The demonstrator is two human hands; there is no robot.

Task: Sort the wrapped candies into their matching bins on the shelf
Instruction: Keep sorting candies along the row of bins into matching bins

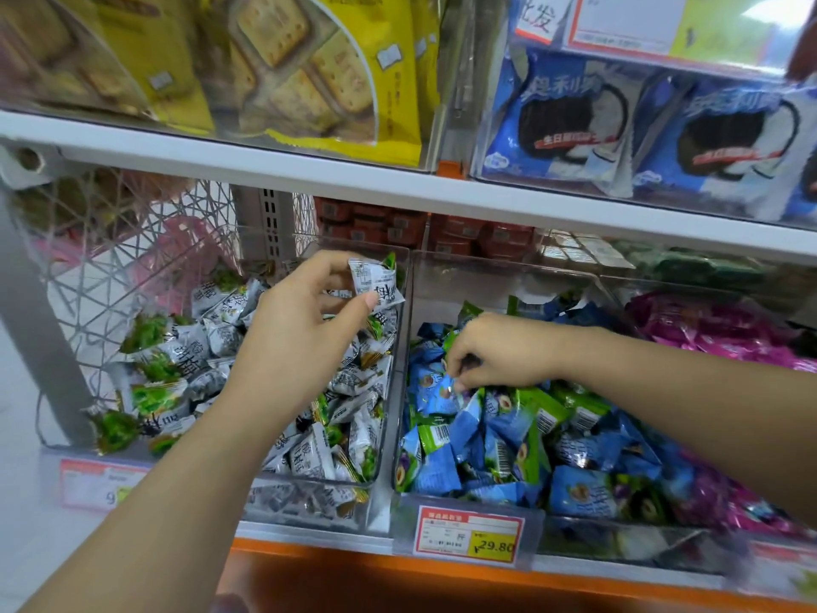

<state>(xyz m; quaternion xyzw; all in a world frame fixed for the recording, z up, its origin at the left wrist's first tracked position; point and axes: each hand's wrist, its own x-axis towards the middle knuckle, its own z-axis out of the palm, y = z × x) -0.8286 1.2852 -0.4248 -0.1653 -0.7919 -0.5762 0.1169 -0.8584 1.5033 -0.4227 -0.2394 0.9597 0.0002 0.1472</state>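
While the left hand (300,329) pinches one white foil-wrapped candy w/ black print (376,283) between thumb and fingertips, raised above the clear plastic left bin (309,502) of matching white pieces, we judge the step to be drop-off into that bin. Right hand (499,351): fingers curled down into the clear plastic middle bin (486,276), tips nipping a blue foil-wrapped candy (442,389) at the pile surface; narrow grip.

Hazards, as we judge them:
1. White candy sits near the divider between left and middle bins. Release too far right = piece lands in w/ the blue stock.
2. Foil looks slick and the grip is on one edge only; a loose pinch may drop it early, poss. outside the bin.
3. Right hand may lift more than one piece, as wrappers overlap; a stray then rides along unseen.
4. Green foil-wrapped candies (535,404) lie mixed in the blue pile. Whether they belong there we cannot tell; misreading them = wrong sort.
5. Both arms work side by side; crossing them could knock stock over a bin wall.

Count:
- Hands: 2.
- Candy bins in view: 3 (white, blue, and a magenta-wrapped lot (707,334) far right).
- Candies held: 1 per hand, as far as we see.
- Loose pieces per bin: too many to count.
- Red-and-yellow price label (471,535), legible: 1; a second, at left, is blurred.
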